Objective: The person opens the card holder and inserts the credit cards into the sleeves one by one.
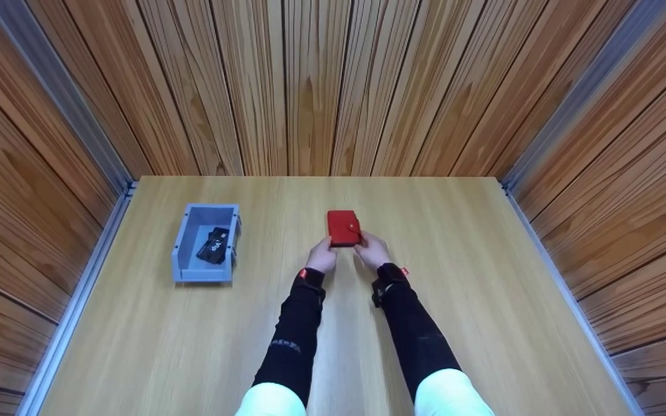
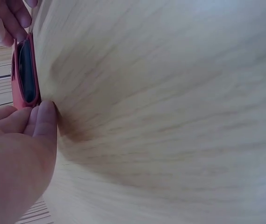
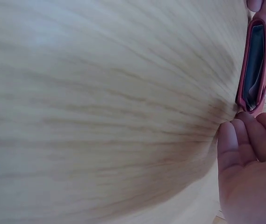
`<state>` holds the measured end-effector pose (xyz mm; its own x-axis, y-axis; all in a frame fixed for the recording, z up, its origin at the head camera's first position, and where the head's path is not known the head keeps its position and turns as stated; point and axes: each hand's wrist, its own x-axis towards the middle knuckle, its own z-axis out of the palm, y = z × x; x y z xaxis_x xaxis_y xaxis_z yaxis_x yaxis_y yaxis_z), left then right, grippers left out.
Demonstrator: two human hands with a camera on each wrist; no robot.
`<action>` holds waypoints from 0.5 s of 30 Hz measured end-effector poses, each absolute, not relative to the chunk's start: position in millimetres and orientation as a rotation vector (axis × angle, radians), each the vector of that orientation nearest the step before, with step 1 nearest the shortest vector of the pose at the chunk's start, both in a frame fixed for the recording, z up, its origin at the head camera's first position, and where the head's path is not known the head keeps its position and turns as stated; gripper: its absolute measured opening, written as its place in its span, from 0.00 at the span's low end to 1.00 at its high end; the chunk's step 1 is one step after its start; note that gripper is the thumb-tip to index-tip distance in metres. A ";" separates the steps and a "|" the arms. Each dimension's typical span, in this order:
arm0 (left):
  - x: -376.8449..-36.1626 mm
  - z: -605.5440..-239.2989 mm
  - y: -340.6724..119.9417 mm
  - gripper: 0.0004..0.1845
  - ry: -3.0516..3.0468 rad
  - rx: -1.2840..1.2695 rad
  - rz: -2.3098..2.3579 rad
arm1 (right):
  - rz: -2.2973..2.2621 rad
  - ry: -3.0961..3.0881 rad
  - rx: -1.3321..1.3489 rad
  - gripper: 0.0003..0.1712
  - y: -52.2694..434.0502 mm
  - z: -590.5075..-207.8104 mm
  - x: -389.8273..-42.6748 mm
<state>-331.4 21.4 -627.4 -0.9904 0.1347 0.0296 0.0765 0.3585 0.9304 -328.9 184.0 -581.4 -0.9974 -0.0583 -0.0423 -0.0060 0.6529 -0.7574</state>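
Observation:
A red wallet (image 1: pixel 343 227) with a snap strap on its right side is at the middle of the table, near the back. My left hand (image 1: pixel 322 256) holds its near left corner, and my right hand (image 1: pixel 373 251) holds the near right corner. From the left wrist, the dark inside of the wallet (image 2: pixel 27 70) shows along the near edge, with my left fingers (image 2: pixel 44 116) low against the tabletop. The right wrist view has my right fingers (image 3: pixel 245 135) at the wallet's (image 3: pixel 254 65) lower corner. Part of each thumb is out of the wrist views.
To the left on the wooden table (image 1: pixel 194 346) stands a blue plastic bin (image 1: pixel 203 276). Inside it lies a black item (image 1: pixel 214 245) with white lettering. Wood-panelled walls (image 1: pixel 310 86) with metal edge strips enclose the table at the back and sides.

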 end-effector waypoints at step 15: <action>-394.1 -756.0 18.3 0.10 2.944 0.005 1.611 | -1.293 3.003 -0.047 0.23 230.5 -740.5 -414.6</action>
<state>-394.1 18.3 -756.0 -0.9772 -0.0994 0.1877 0.1045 0.5445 0.8322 -414.6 230.5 -740.5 -0.9914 0.0243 0.1285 -0.0766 0.6883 -0.7214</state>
